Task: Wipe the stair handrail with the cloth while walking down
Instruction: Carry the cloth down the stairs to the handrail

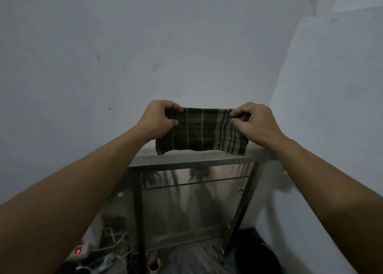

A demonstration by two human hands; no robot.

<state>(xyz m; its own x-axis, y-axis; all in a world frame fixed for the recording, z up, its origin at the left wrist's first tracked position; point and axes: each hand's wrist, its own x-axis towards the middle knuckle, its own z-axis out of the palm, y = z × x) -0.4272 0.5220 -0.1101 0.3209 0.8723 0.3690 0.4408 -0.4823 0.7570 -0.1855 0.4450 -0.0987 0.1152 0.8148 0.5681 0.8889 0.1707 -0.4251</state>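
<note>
scene: pale grey plastered wall [186, 46], grey metal-framed rack with flat top [192, 159] below | no stair handrail in view | dark green checked cloth [203, 132] held taut above rack top | left hand [159, 120], right hand [255, 122] each pinched on a top corner | step: readying cloth, wiping not begun | next: likely fold, find rail
</note>
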